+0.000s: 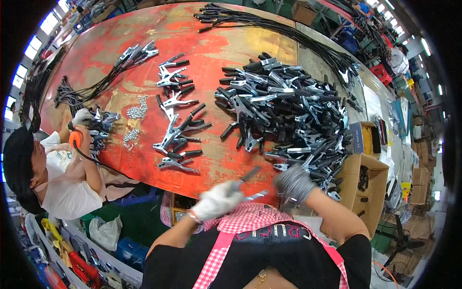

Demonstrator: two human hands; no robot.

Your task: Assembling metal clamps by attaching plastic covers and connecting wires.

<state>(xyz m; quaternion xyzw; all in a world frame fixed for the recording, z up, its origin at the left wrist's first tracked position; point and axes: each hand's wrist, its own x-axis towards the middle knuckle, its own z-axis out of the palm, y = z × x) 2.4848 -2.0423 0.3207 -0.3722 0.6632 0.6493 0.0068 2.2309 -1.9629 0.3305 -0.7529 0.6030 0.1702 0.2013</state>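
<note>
Apron [245,221] nearest; left grip [219,199] clasps clamp [250,174]; right grip [294,184], beside heaped clamps [284,103], I can't tell.

On table [207,62]: clamp heap [288,96] right of centre; clamp column [174,102] to its left. Two piles of small parts [138,111] left of column; cable bundle [115,71] behind and left of these. Second cable bundle [284,30] along far side, behind heap. Open box [350,174] right of heap's near end.

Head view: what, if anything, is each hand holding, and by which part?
Left hand: a clamp, gripped part hidden, black handle sticking out. Right hand: blurred, cannot tell if anything is held.
</note>
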